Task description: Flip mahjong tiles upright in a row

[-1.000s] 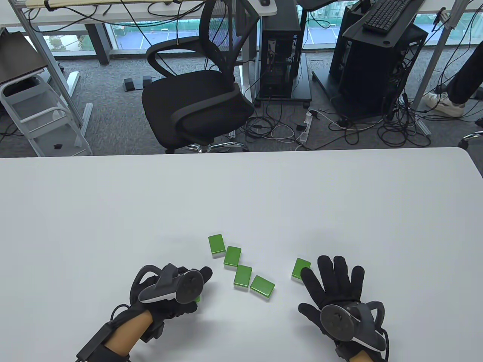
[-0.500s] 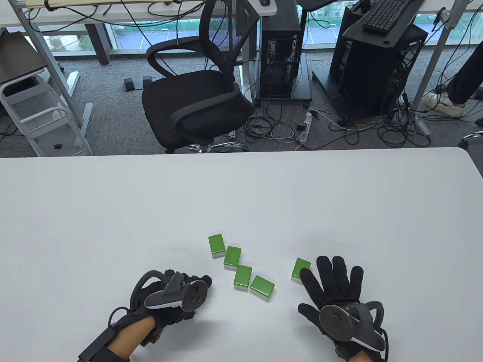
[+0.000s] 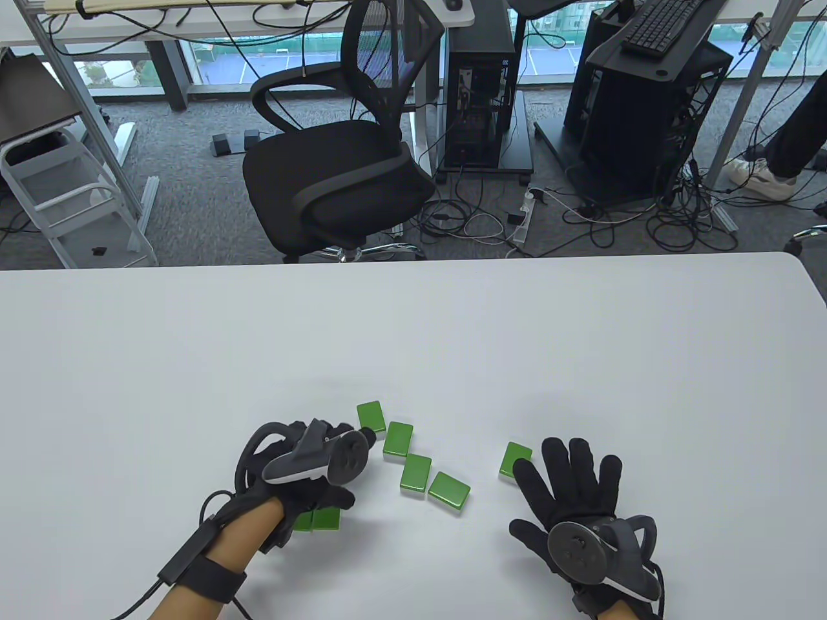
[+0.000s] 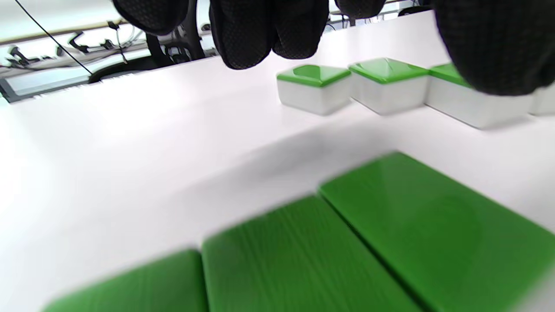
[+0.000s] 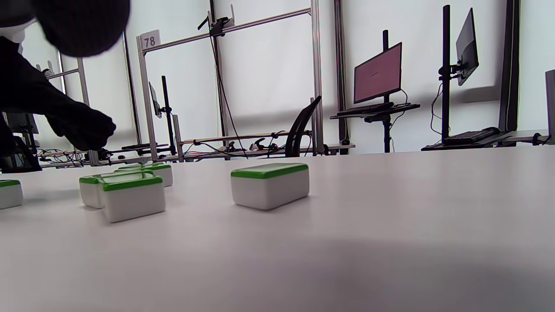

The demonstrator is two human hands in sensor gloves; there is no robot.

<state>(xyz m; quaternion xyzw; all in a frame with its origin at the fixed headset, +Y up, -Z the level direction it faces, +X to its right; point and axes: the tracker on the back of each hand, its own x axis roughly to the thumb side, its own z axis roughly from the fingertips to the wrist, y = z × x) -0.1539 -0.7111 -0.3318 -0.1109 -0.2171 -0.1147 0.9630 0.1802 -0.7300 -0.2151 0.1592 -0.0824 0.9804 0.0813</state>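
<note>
Several green-backed mahjong tiles lie face down on the white table (image 3: 413,336). A diagonal chain runs from the far tile (image 3: 369,416) through two more tiles (image 3: 398,439) (image 3: 415,475) to the nearest tile (image 3: 449,492). A single tile (image 3: 515,460) lies by my right hand's fingers. Upright tiles (image 3: 318,520) stand side by side behind my left hand; the left wrist view shows their green backs (image 4: 433,225) close up. My left hand (image 3: 362,452) holds nothing, and its fingertips (image 3: 369,438) are next to the far tile. My right hand (image 3: 568,478) rests flat on the table, fingers spread, empty.
The table's far edge (image 3: 413,258) has a black office chair (image 3: 336,168) behind it. The right wrist view shows the single tile (image 5: 269,184) and the chain (image 5: 130,193) low on the table.
My left hand has moved forward and to the right, away from the upright tiles and up to the far tile of the chain. The upright tiles now show behind it. My right hand has not moved.
</note>
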